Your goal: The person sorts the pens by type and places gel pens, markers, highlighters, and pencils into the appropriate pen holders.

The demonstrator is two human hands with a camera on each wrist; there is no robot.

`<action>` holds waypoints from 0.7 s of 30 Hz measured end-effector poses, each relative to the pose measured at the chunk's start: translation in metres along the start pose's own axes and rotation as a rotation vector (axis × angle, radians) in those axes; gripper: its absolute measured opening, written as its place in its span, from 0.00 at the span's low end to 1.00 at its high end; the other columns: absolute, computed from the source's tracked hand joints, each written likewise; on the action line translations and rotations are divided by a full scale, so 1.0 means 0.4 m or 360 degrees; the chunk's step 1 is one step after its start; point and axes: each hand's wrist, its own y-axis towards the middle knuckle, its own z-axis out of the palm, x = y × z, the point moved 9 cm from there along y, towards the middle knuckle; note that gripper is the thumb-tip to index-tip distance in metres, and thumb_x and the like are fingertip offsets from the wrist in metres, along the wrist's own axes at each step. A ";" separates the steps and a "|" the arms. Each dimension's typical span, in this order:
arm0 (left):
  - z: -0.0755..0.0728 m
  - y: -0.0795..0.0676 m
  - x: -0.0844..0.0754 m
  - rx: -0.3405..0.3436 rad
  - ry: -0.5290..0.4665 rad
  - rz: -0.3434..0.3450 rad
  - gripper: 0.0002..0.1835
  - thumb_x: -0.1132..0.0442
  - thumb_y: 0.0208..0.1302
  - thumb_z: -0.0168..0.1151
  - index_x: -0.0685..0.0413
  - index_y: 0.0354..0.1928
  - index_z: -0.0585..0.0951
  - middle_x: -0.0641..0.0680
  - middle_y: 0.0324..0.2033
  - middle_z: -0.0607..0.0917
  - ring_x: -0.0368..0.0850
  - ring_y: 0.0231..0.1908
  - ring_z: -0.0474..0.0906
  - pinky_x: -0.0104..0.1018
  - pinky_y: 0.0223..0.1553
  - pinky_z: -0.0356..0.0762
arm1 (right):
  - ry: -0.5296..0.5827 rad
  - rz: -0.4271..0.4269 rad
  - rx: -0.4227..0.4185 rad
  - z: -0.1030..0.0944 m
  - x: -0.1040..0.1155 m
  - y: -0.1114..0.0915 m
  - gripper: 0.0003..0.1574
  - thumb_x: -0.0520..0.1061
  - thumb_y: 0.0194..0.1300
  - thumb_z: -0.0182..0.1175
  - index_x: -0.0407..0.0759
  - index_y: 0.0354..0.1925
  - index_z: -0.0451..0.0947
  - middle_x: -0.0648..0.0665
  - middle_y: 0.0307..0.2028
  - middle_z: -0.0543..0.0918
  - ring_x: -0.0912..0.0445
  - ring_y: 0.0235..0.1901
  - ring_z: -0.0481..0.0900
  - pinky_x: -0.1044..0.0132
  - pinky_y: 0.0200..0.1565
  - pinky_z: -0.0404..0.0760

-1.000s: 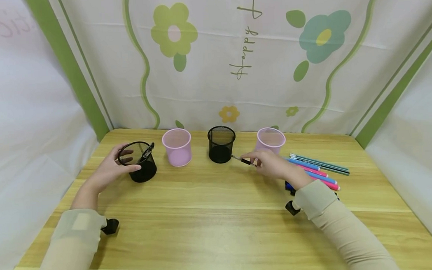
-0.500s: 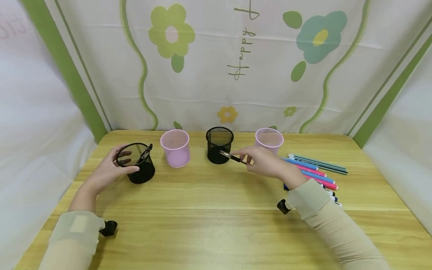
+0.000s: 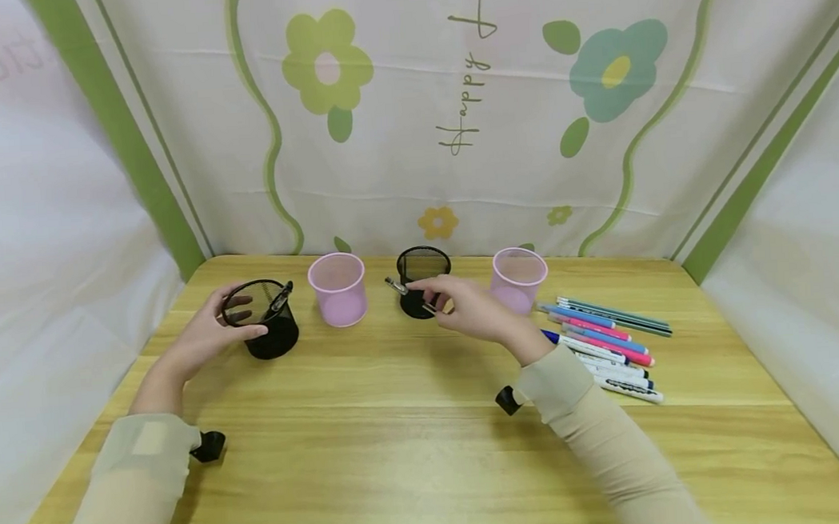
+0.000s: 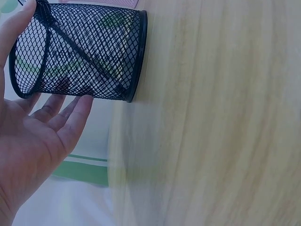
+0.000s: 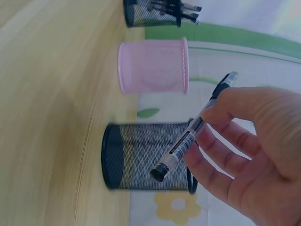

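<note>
At the left of the head view, my left hand (image 3: pixel 203 331) holds a black mesh pen cup (image 3: pixel 273 339) with thumb and fingers on either side. Pens (image 3: pixel 278 300) lean inside that cup, their ends showing above its rim. My right hand (image 3: pixel 469 311) pinches a pen (image 5: pixel 181 146) with a clear barrel and black ends between thumb and fingers. The pen slants across the front of a second black mesh cup (image 5: pixel 113 157) in the right wrist view; that cup stands upright on the table. In the head view the hand hides part of both.
One pink cup (image 3: pixel 340 299) stands between the two black ones, another pink cup (image 3: pixel 516 288) to the right. Pencils (image 3: pixel 625 317), blue and pink pens (image 3: pixel 630 353) and white markers (image 3: pixel 617 374) lie on the wooden table (image 3: pixel 374 457) at right. A printed curtain (image 3: pixel 398 151) hangs behind.
My right hand has moved left with the pen, from beside the right pink cup to the front of the middle black cup. The left hand stays at its cup.
</note>
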 end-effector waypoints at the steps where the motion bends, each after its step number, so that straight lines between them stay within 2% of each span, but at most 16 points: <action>1: 0.000 0.000 0.001 0.0000 -0.0002 -0.0001 0.55 0.57 0.67 0.71 0.52 0.82 0.42 0.68 0.75 0.57 0.67 0.72 0.58 0.35 0.59 0.73 | 0.0006 -0.0004 -0.0013 0.003 0.005 0.007 0.38 0.27 0.64 0.59 0.45 0.71 0.74 0.42 0.49 0.80 0.52 0.44 0.82 0.63 0.42 0.83; 4: 0.000 0.000 0.001 0.0001 -0.0022 0.0004 0.55 0.57 0.67 0.72 0.53 0.82 0.42 0.68 0.75 0.57 0.67 0.72 0.58 0.22 0.51 0.72 | 0.0025 -0.0027 -0.0052 0.010 0.021 0.028 0.38 0.28 0.64 0.59 0.47 0.71 0.74 0.43 0.49 0.81 0.52 0.44 0.82 0.62 0.43 0.82; 8: -0.001 -0.001 0.000 0.0007 -0.0037 0.0006 0.55 0.58 0.67 0.72 0.54 0.82 0.42 0.68 0.75 0.57 0.67 0.72 0.57 0.21 0.50 0.72 | 0.0078 -0.0073 -0.0092 0.021 0.047 0.051 0.37 0.27 0.64 0.58 0.45 0.70 0.75 0.43 0.48 0.82 0.50 0.44 0.82 0.62 0.43 0.82; 11: -0.003 -0.003 -0.002 0.0005 -0.0009 0.0006 0.55 0.57 0.67 0.71 0.54 0.82 0.42 0.68 0.75 0.57 0.67 0.72 0.58 0.29 0.56 0.73 | 0.0144 -0.0093 -0.0100 0.031 0.063 0.069 0.36 0.27 0.65 0.57 0.45 0.69 0.75 0.44 0.47 0.82 0.50 0.44 0.83 0.64 0.41 0.82; 16: -0.004 -0.004 -0.008 0.0000 0.0038 0.0007 0.55 0.55 0.67 0.72 0.54 0.82 0.42 0.68 0.75 0.59 0.67 0.72 0.58 0.53 0.65 0.68 | 0.0223 -0.0086 -0.0101 0.049 0.078 0.092 0.37 0.27 0.65 0.57 0.46 0.69 0.76 0.45 0.46 0.81 0.53 0.41 0.82 0.69 0.33 0.80; 21: 0.000 -0.005 -0.010 0.0012 0.0008 0.0008 0.56 0.56 0.67 0.72 0.54 0.82 0.41 0.68 0.75 0.58 0.68 0.73 0.57 0.61 0.67 0.64 | 0.0310 -0.0053 -0.0094 0.068 0.088 0.111 0.37 0.27 0.65 0.57 0.47 0.69 0.75 0.44 0.47 0.81 0.55 0.41 0.81 0.68 0.26 0.78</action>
